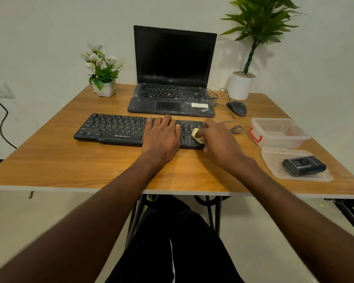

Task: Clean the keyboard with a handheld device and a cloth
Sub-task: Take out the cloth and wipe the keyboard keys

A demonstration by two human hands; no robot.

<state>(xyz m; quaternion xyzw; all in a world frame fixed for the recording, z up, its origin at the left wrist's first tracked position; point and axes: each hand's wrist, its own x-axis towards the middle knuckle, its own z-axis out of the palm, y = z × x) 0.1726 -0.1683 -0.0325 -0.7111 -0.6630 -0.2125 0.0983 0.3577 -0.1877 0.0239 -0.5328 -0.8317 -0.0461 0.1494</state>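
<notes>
A black keyboard (112, 128) lies across the middle of the wooden table (70, 166). My left hand (161, 135) rests flat on its right-centre keys, fingers straight. My right hand (217, 137) grips a small pale yellow cloth (196, 135) and holds it against the keys at the keyboard's right end; most of the cloth is hidden under the fingers. The black handheld device (303, 166) lies on a clear plastic lid (278, 160) at the right, away from both hands.
An open black laptop (172, 78) stands behind the keyboard. A black mouse (237, 108) with its cable, a clear plastic box (278, 132) with red clips, a small flower pot (102, 76) and a tall potted plant (245, 78) sit around the table.
</notes>
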